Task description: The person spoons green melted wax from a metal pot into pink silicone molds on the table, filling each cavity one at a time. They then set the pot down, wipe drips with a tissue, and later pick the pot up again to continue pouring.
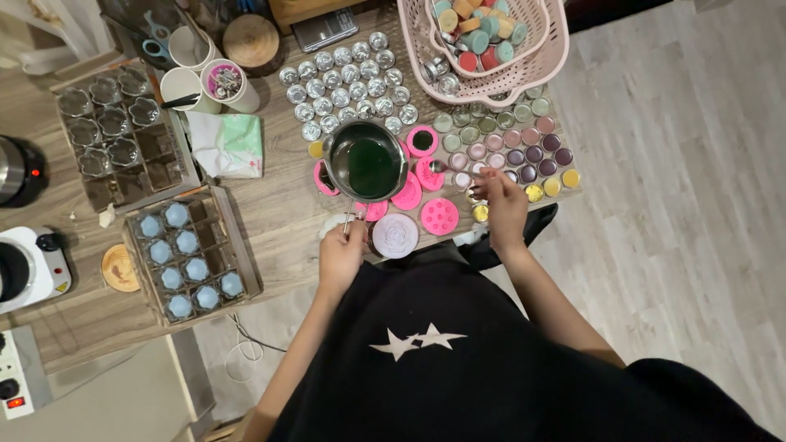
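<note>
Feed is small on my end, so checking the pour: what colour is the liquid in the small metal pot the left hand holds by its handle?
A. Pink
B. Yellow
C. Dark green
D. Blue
C. The pot, held by the left hand above the pink moulds, is filled with dark green liquid, while the right hand holds a spoon beside it.

Pink basket (547, 67) of wax rounds, blue-filled mould tray (190, 255), white hotplate (29, 266), paper cups (232, 85).
</note>
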